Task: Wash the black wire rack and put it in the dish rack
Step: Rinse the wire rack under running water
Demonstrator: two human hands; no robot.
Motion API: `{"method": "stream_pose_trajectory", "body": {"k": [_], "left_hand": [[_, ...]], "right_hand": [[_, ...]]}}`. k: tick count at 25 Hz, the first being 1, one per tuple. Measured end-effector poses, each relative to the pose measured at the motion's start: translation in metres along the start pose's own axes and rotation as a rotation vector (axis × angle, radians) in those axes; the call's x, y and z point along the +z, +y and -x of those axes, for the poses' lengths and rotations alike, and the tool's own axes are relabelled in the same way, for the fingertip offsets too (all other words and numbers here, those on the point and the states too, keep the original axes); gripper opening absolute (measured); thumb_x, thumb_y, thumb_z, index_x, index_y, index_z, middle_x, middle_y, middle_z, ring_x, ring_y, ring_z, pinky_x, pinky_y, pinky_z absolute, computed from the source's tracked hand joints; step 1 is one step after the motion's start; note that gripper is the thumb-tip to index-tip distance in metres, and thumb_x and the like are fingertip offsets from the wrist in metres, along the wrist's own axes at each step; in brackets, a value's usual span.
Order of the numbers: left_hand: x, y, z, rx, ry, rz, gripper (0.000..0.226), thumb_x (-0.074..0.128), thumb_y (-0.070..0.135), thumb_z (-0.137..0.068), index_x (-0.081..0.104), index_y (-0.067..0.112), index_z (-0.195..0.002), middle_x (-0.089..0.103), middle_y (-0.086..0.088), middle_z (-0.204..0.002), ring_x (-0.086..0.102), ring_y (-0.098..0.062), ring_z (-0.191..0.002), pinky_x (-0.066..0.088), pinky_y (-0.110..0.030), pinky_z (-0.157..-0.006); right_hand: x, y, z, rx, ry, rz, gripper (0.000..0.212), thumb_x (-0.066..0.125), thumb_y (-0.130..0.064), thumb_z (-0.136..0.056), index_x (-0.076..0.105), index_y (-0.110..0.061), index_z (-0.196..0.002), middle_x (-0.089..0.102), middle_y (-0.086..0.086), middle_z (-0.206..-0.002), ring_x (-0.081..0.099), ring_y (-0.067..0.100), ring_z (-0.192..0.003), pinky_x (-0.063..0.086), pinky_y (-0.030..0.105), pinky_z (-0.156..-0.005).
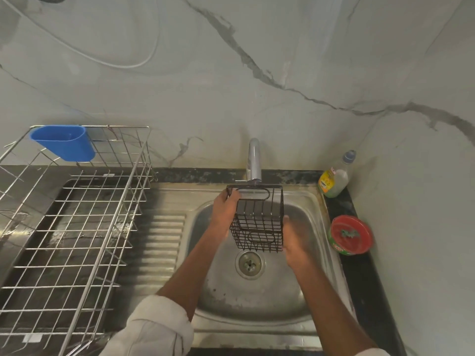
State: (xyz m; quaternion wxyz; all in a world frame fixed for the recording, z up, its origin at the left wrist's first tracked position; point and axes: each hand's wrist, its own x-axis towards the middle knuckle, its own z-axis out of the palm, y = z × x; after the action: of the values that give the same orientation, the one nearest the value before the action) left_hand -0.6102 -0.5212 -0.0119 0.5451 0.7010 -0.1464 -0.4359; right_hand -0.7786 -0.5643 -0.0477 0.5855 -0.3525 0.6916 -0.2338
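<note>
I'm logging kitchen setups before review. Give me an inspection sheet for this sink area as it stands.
Surface: steel sink with ribbed drainboard, dark countertop around it.
Job's things: black wire rack held over the basin under the faucet; dish rack on the left, holding only a blue cup hooked on its rim.
Clutter: dish soap bottle and red-lidded tub on the right ledge.
Grippers: left hand grips the wire rack's upper left edge; right hand holds its lower right side.
Cables: white cable looping on the wall.
Surroundings: marble-patterned wall.
</note>
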Motion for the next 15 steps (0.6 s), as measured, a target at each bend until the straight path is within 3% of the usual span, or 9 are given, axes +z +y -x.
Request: {"method": "stream_pose_trajectory", "body": {"k": [1, 4, 8, 11, 13, 15], "left_hand": [[0.006, 0.003, -0.003, 0.023, -0.025, -0.054, 0.015, 0.063, 0.032, -0.100, 0.073, 0.021, -0.103, 0.078, -0.006, -0.104, 0.070, -0.024, -0.102, 0.054, -0.043, -0.098], [0.022, 0.015, -0.011, 0.036, -0.071, -0.163, 0.019, 0.066, 0.042, -0.096, 0.075, 0.025, -0.098, 0.076, -0.004, -0.096, 0.070, -0.025, -0.096, 0.057, -0.047, -0.098], [0.036, 0.031, -0.013, 0.093, -0.193, -0.288, 0.027, 0.067, 0.035, -0.097, 0.072, 0.009, -0.095, 0.068, -0.005, -0.087, 0.062, -0.022, -0.084, 0.053, -0.036, -0.080], [0.043, 0.033, -0.012, 0.155, -0.322, -0.419, 0.031, 0.067, 0.024, -0.092, 0.069, -0.004, -0.106, 0.065, -0.010, -0.092, 0.061, -0.020, -0.082, 0.048, -0.032, -0.073], [0.040, 0.028, -0.004, 0.186, -0.374, -0.439, 0.017, 0.067, 0.011, -0.092, 0.073, 0.007, -0.107, 0.072, -0.012, -0.101, 0.067, -0.012, -0.081, 0.056, -0.022, -0.071], [0.034, 0.020, 0.010, 0.242, -0.403, -0.412, 0.031, 0.067, 0.001, -0.092, 0.074, 0.022, -0.113, 0.077, 0.002, -0.110, 0.071, -0.002, -0.089, 0.056, -0.011, -0.075]], "right_hand": [[-0.005, -0.004, 0.005, -0.074, -0.002, -0.003, 0.041, 0.053, -0.058, -0.101, 0.061, -0.023, -0.121, 0.063, 0.006, -0.122, 0.058, 0.025, -0.108, 0.051, 0.046, -0.096], [-0.022, -0.010, 0.011, -0.099, -0.045, -0.050, 0.094, 0.044, -0.102, -0.065, 0.061, -0.039, -0.131, 0.064, -0.004, -0.135, 0.059, 0.024, -0.123, 0.048, 0.054, -0.105], [-0.043, -0.023, 0.028, -0.112, -0.151, -0.167, 0.059, 0.041, -0.083, -0.090, 0.064, -0.040, -0.122, 0.067, -0.007, -0.120, 0.061, 0.020, -0.112, 0.052, 0.041, -0.090], [-0.058, -0.018, 0.013, 0.113, -0.248, -0.360, 0.084, 0.048, -0.092, -0.078, 0.059, -0.034, -0.137, 0.063, 0.007, -0.130, 0.059, 0.036, -0.120, 0.051, 0.058, -0.099], [-0.061, -0.010, 0.001, 0.280, -0.274, -0.516, 0.080, 0.055, -0.085, -0.082, 0.060, -0.025, -0.134, 0.060, 0.018, -0.129, 0.058, 0.044, -0.121, 0.047, 0.066, -0.101], [-0.060, -0.006, 0.005, 0.399, -0.253, -0.590, 0.055, 0.065, -0.058, -0.090, 0.064, -0.014, -0.122, 0.062, 0.023, -0.124, 0.059, 0.045, -0.118, 0.044, 0.065, -0.105]]}}
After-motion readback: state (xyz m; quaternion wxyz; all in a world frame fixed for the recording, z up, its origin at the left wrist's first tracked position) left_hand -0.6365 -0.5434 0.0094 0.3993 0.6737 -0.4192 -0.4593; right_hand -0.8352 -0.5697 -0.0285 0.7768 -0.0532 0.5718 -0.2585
